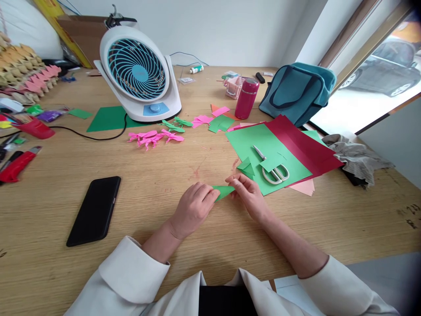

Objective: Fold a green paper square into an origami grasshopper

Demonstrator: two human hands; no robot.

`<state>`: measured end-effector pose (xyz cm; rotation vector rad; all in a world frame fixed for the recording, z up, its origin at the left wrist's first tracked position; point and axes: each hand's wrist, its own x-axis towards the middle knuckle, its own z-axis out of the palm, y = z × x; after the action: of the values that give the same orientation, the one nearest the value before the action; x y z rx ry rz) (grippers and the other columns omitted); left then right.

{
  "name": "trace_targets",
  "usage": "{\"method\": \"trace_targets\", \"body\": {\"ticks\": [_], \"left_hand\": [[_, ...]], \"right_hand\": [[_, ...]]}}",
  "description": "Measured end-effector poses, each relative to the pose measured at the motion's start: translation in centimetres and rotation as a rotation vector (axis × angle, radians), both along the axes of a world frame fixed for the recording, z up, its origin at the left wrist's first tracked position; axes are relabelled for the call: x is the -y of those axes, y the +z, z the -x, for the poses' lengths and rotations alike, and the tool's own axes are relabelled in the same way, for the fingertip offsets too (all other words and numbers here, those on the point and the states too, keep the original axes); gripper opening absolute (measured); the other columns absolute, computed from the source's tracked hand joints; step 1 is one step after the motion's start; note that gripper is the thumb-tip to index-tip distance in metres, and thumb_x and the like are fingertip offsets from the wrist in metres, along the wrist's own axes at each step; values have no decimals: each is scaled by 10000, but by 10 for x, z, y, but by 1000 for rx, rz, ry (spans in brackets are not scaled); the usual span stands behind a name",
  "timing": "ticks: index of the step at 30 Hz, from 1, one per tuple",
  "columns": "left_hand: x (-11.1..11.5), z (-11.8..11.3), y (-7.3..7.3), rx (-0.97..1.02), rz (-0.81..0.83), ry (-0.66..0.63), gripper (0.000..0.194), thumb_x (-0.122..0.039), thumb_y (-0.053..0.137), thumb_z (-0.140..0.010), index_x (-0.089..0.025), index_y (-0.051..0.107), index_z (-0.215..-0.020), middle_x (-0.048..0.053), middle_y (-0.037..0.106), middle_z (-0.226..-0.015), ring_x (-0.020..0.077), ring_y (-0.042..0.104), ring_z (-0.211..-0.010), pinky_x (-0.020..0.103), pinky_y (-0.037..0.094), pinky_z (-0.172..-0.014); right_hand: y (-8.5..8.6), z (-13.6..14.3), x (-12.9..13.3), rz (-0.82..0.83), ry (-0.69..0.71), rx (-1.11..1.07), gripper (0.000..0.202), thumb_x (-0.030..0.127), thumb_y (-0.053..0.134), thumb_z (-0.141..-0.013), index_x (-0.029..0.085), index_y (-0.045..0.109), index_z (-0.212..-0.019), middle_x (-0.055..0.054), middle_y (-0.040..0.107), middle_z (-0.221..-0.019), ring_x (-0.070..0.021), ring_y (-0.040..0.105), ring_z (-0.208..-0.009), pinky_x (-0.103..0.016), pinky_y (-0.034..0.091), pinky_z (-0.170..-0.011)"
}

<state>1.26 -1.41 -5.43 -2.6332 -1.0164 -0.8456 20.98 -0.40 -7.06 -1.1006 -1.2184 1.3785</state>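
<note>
Between my two hands is a small folded piece of green paper (pixel 223 192). My left hand (pixel 194 204) is closed on its left end, and the fingertips of my right hand (pixel 248 195) pinch its right end. Just beyond my right hand lies another folded green paper piece (pixel 246 166). Scissors (pixel 276 173) rest on a green sheet (pixel 243 140), partly covered by a small green scrap (pixel 271 163). Red sheets (pixel 305 145) lie under the green one. Folded pink paper figures (pixel 153 138) and green ones (pixel 174 126) are grouped beyond my hands.
A fan (pixel 138 72) stands at the back, its cord running left. A black phone (pixel 94 210) lies at left, near a red utility knife (pixel 19 166). At the back right are a red thermos (pixel 246 98) and a teal bag (pixel 296 90). A crumpled cloth (pixel 358 153) sits farther right.
</note>
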Motion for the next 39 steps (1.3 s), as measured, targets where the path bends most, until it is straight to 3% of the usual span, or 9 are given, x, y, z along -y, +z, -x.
{"method": "trace_targets", "body": {"ticks": [2,5,9,11,17,23,33,39], "left_hand": [[2,-3,-3,-20,18,23,141,-84,508,-920,-152,621,-970,55,612,-818,194,525,-759,331,482,-716],[6,-8,-7,-15,151,31,129,-122,555,-909,-165,621,-1012,59,614,-867,205,543,-812,346,493,-740],[11,-8,-11,146,439,-38,238,-254,669,-868,-168,603,-1080,76,625,-994,215,576,-925,363,523,-806],[11,-5,-13,214,499,-48,196,-262,626,-904,-162,609,-1071,82,639,-1010,210,589,-940,364,533,-817],[3,5,-18,110,414,-71,221,-113,522,-939,-143,624,-1133,98,671,-1123,219,584,-1075,400,536,-947],[2,2,-19,-27,340,-72,225,-101,504,-935,-109,631,-1120,116,660,-1105,225,605,-1041,399,567,-908],[-2,3,-19,-152,244,-59,243,-118,510,-929,-69,620,-1140,136,654,-1093,246,594,-1043,402,551,-915],[-3,3,-20,-194,264,-53,226,-107,533,-912,-71,619,-1117,126,651,-1058,244,602,-978,381,561,-844]], "right_hand": [[-2,1,-1,-41,-16,78,282,462,682,-827,200,623,-916,-2,586,-796,-124,544,-660,-242,444,-582],[-6,-1,-3,-139,-30,209,195,377,651,-838,200,618,-915,-22,612,-817,-149,571,-731,-250,451,-604],[-7,-9,-6,-260,-45,529,95,256,617,-844,192,646,-909,-16,637,-783,-126,534,-643,-249,417,-575],[-6,-13,-7,-307,-45,614,94,221,619,-839,189,653,-920,-12,642,-784,-120,523,-632,-248,415,-581],[-5,-16,-8,-364,-15,682,114,173,609,-841,183,657,-944,-16,639,-833,-113,522,-643,-247,428,-604],[-4,-12,-6,-294,-29,637,230,246,673,-815,184,638,-1035,-26,621,-871,-116,522,-634,-256,435,-582],[-2,-5,-1,-307,-82,648,278,158,629,-805,191,605,-1081,-12,590,-842,-119,513,-627,-268,447,-598],[-3,-3,3,-293,-100,664,361,204,672,-807,219,573,-1154,-27,634,-910,-131,520,-629,-273,467,-604]]}}
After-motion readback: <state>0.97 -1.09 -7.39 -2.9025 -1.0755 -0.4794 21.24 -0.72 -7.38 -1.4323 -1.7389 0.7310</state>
